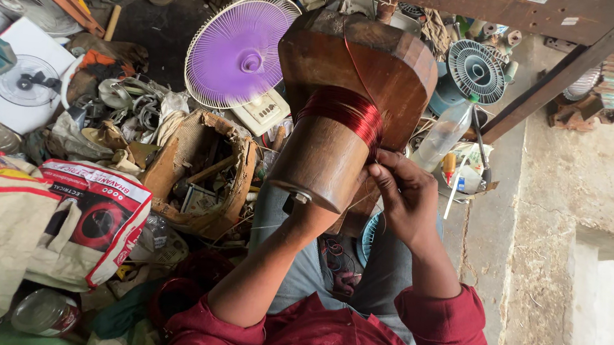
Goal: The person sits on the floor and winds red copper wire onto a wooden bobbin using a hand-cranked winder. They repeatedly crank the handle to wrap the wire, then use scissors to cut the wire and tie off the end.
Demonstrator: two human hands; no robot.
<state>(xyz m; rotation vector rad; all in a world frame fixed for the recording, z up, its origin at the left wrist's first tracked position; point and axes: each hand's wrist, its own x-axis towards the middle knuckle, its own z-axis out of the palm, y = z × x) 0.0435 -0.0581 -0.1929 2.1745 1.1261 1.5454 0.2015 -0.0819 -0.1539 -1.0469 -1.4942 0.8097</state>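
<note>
Two hands (403, 194) raised at wooden former (344, 108).

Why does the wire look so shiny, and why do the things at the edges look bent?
In the head view, daylight glints off the copper wire coil wound around the wooden former, beside the right hand; the left hand is hidden behind the wood. The wide lens curves the wooden beam and stretches the printed sack near the edges. The purple fan looks sharp; nothing is badly blurred.
</note>
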